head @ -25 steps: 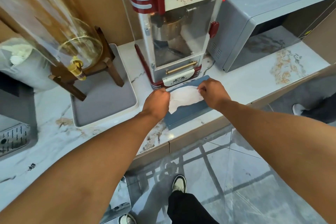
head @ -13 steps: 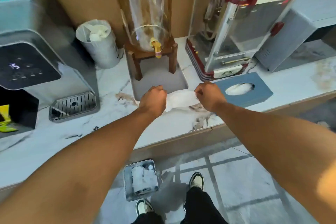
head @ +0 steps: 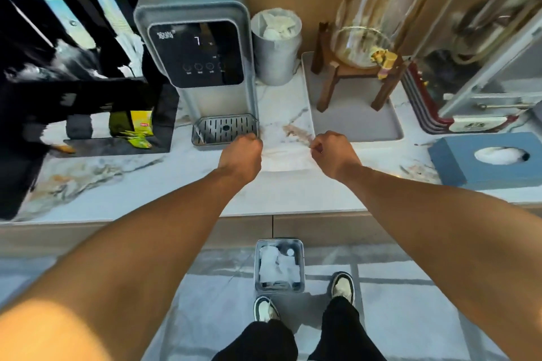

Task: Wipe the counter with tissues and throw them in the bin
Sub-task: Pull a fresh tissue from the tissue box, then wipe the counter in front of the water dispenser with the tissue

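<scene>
One tissue [head: 286, 157], two hands [head: 241, 154] [head: 334, 152], two bins [head: 278, 265] [head: 275, 47].

Tissue [head: 286, 155] edges are hidden by both fists; dispenser rack [head: 58, 38] (far left) is smeared; tissue box [head: 481, 161] is cropped.

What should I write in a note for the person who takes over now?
Left hand and right hand: each shut on one end of the tissue, stretched flat just above or on the counter.
Tissue box: at the right.
Bin: on the floor below, already holding tissues.
Done: tissue pulled out.
Left: wipe, then drop the tissue in the bin.
</scene>
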Demonstrator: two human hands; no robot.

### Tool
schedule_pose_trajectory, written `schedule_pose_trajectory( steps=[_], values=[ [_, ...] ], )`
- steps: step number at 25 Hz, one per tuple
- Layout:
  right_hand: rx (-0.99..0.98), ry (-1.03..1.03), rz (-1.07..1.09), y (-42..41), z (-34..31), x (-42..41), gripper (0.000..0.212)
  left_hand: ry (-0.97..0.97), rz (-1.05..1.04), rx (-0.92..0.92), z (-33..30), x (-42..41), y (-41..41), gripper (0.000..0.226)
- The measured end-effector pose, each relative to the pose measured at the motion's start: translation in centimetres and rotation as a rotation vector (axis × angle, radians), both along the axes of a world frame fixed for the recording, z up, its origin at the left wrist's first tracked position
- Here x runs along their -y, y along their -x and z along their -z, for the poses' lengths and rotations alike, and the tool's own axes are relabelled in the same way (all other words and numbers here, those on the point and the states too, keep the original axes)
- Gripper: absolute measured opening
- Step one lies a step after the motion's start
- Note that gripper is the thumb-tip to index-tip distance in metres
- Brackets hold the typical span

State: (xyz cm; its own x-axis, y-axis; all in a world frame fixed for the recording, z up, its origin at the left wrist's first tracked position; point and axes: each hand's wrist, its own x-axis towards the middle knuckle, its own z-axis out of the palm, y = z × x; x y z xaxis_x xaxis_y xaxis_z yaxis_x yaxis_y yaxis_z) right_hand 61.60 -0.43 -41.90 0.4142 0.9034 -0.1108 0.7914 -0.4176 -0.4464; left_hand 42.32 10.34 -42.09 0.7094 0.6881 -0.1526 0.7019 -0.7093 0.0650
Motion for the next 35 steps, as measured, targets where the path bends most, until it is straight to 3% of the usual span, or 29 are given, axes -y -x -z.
schedule_pose_trajectory(
  steps=[12,17,26,35],
  values=[
    [-0.125,0.009,-0.170,4.6,2.4,-6.3,0.031,0.004,-0.215,-0.086,1.9,-3.6,5.2,0.018],
    [-0.134,0.007,-0.221,5.4,4.8,-8.0,0.032,0.058,-0.324,0.026,3.3,-4.1,6.0,0.013],
    [-0.179,0.091,-0.234,5.8,9.3,-9.3,0.036,0.067,-0.386,0.061,7.3,-5.1,7.5,0.018],
    [-0.165,0.047,-0.244,6.2,9.7,-9.3,0.031,0.112,-0.398,0.180,9.4,-5.5,8.7,0.029]
  ],
)
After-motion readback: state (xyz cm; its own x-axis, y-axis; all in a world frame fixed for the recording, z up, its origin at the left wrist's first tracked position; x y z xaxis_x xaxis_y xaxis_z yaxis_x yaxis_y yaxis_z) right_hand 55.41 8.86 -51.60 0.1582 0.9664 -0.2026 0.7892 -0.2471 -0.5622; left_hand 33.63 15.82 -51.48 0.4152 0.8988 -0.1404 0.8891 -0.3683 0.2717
